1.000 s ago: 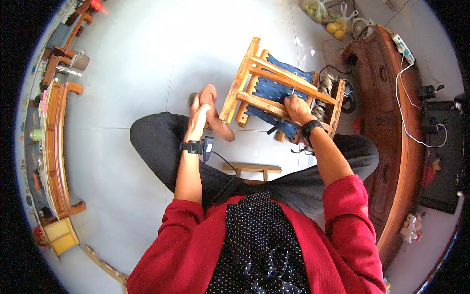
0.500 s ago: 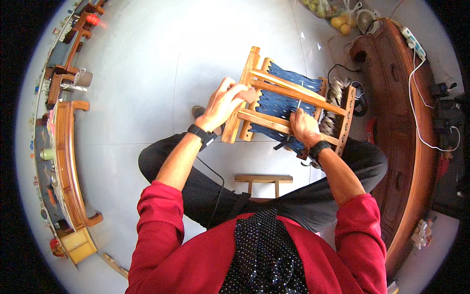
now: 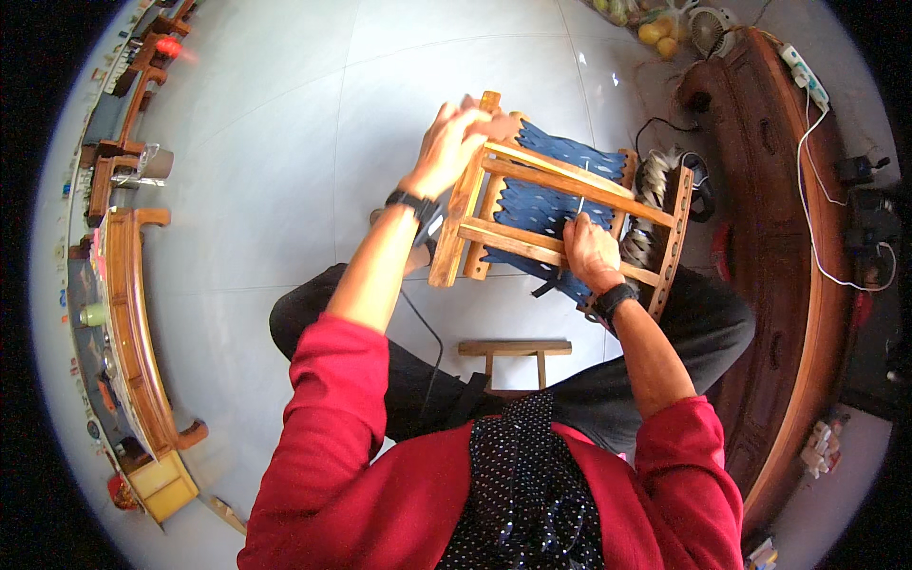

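Left fingers (image 3: pixel 465 114): curled over the top end of the frame's left upright, gripping it.
Left hand (image 3: pixel 448 147): wrapped on that wooden post; a dark watch sits on the wrist below.
Right fingers (image 3: pixel 576 231): pinched shut around a thin metal tool (image 3: pixel 580 195) that stands upright from the fist.
Right hand (image 3: pixel 589 255): rests on the lower cross rail, tool tip reaching up among the blue straps.
Wooden frame (image 3: pixel 532 237): a small slatted stool frame, tilted, held over the person's lap between both hands.
Blue webbing (image 3: pixel 560 180): woven strips stretched between the rails, filling the middle of the frame; loose ends hang below the lower rail.
Frame edges: left upright borders bare floor; right side rail lies near a coil of cord (image 3: pixel 655 204).
Small wooden stool (image 3: pixel 515 353): below the frame, between the knees, apart from it.
Open room: white tiled floor (image 3: pixel 285 142) lies free to the left and above.
Confined side: a dark wooden bench (image 3: pixel 774 237) curves close on the right.
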Available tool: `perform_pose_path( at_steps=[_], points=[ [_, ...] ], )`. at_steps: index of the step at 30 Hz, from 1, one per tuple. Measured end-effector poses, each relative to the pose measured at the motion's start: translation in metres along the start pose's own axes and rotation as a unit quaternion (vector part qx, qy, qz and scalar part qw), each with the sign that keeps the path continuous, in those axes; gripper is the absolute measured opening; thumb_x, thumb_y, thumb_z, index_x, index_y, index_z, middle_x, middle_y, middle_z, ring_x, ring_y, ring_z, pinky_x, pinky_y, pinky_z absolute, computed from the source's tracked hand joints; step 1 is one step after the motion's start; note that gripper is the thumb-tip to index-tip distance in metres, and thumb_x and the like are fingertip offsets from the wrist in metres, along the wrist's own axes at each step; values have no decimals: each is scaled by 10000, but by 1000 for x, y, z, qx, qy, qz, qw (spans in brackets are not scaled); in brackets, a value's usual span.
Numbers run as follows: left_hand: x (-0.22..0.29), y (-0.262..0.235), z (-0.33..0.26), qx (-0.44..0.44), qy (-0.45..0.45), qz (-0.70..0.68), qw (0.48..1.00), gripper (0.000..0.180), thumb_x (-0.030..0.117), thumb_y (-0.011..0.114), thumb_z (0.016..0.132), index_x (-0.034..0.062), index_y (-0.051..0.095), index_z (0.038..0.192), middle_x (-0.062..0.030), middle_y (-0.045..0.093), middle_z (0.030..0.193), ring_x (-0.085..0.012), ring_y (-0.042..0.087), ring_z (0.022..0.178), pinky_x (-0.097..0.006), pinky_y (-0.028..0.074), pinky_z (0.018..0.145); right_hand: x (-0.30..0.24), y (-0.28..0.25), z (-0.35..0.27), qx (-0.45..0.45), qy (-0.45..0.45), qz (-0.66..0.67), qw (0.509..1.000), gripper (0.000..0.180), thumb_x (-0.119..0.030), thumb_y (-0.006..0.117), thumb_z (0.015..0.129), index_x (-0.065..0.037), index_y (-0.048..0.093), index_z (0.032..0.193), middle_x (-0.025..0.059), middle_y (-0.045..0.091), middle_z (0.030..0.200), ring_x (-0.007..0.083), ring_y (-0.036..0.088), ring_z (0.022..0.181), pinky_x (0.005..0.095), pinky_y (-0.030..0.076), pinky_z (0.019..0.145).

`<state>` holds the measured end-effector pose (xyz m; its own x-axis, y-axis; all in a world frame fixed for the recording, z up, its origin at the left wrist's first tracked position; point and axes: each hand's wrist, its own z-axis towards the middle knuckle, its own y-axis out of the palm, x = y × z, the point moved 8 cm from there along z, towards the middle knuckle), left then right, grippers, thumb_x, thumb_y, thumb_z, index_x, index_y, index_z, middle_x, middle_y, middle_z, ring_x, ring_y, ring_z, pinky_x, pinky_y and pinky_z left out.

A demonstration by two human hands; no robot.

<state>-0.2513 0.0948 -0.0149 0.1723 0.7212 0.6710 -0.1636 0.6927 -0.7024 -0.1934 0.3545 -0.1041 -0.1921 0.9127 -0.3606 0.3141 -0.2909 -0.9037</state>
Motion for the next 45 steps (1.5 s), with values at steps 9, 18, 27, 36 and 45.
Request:
perform_pose_path(
  at_steps=[9,18,27,36,45],
  points=[
    [8,-11,-83,3,-39,-33,999,225,53,683,876,95,653,1096,-110,539,982,-287,584,901,-391,498,791,1,2,3,-37,21,-19,999,342,-311,440,988,-5,586,941,261,706,860,419,706,815,500,573,754],
    [-18,19,93,-41,1,82,996,231,149,681,887,84,650,1106,-152,567,1009,-339,577,1006,-429,479,884,1,5,3,-39,2,11,999,324,-294,442,1001,9,552,976,275,691,828,447,685,792,524,550,746],
    [-14,6,17,-45,20,21,999,246,61,702,861,123,649,1093,-112,552,1031,-315,586,1027,-401,494,907,3,6,5,-12,38,-9,999,357,-333,434,987,-10,586,981,275,701,904,434,698,839,516,567,787],
    [21,-26,-136,-52,-5,-25,998,245,-36,669,835,76,633,1050,-126,526,952,-323,590,898,-397,495,797,4,7,9,25,36,-18,999,422,-352,403,986,1,634,999,268,704,967,436,692,900,508,551,837],
    [28,-36,-204,-28,-34,-31,999,274,-74,652,820,30,642,1073,-96,524,1008,-254,587,923,-348,508,813,4,8,11,22,13,-24,999,414,-335,405,986,19,621,990,285,697,960,441,690,897,521,552,815]
  ],
)
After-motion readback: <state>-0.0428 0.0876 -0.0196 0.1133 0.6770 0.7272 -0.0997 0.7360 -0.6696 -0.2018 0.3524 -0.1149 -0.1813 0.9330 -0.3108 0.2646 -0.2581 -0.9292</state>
